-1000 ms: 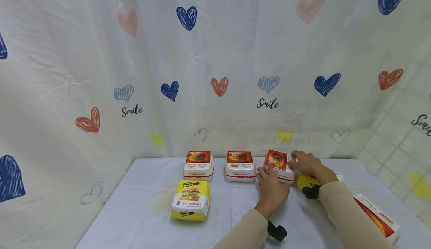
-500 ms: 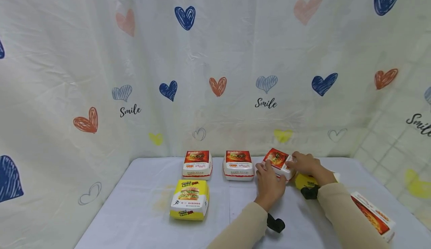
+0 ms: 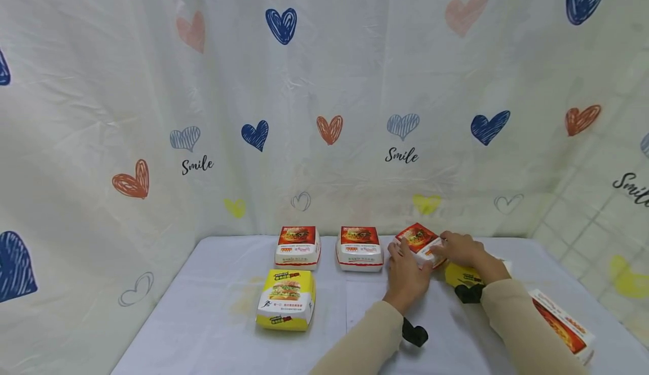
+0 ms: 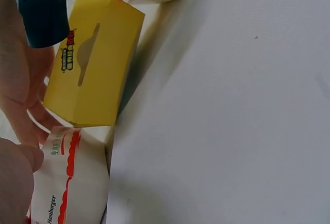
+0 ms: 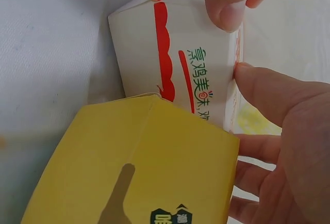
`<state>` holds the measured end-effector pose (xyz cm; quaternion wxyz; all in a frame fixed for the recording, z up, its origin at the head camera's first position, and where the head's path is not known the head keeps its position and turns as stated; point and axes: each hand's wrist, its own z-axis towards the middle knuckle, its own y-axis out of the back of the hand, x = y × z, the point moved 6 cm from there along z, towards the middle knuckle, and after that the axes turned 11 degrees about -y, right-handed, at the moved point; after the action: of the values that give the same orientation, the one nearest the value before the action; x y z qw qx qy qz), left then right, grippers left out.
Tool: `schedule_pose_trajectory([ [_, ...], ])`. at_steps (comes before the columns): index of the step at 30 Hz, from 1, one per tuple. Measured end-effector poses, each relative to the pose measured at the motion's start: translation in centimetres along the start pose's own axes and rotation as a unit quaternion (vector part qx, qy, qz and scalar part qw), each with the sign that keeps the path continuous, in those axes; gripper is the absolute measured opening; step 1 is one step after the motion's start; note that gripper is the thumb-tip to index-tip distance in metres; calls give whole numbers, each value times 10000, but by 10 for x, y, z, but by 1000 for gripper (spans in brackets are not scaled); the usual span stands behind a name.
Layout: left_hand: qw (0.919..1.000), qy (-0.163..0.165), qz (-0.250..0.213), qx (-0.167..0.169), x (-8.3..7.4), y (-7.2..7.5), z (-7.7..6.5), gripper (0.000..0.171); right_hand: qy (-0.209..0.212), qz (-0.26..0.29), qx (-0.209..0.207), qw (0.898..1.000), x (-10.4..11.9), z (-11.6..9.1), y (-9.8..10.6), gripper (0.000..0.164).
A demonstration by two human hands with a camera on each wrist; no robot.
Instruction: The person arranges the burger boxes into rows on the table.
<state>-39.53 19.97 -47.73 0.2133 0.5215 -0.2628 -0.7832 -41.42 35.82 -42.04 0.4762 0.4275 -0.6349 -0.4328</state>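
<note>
A red-and-white burger box (image 3: 418, 239) sits turned at an angle near the table's back edge, between both hands. My left hand (image 3: 407, 276) grips its front left side, with the thumb on the near side. At its right corner my right hand (image 3: 463, 253) pinches the edge. A yellow burger box (image 3: 460, 274) lies just under the right hand, partly hidden by hand and wrist. In the right wrist view this yellow box (image 5: 139, 157) touches or nearly touches the white side of the held box (image 5: 142, 53). My left thumb (image 4: 18, 177) shows at the lower left.
Two more red-and-white boxes (image 3: 359, 249) stand along the back left, with a yellow burger box (image 3: 286, 300) in front of them. Another red-and-white box (image 3: 563, 324) lies at the right, partly behind the sleeve. A heart-print curtain (image 3: 324, 82) hangs behind the table.
The red-and-white box between my hands has turned clockwise as seen from above, its far left corner swinging right. Both hands stay on it. The other boxes keep their places.
</note>
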Motion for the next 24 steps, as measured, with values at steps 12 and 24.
schedule_pose_trajectory([
  [12,9996,-86,-198,171,0,5,0,68,139,123,57,9998,4,-6,-1,77],
  [24,9981,-478,-348,-158,-5,9,-2,57,203,285,146,9993,3,-13,1,79],
])
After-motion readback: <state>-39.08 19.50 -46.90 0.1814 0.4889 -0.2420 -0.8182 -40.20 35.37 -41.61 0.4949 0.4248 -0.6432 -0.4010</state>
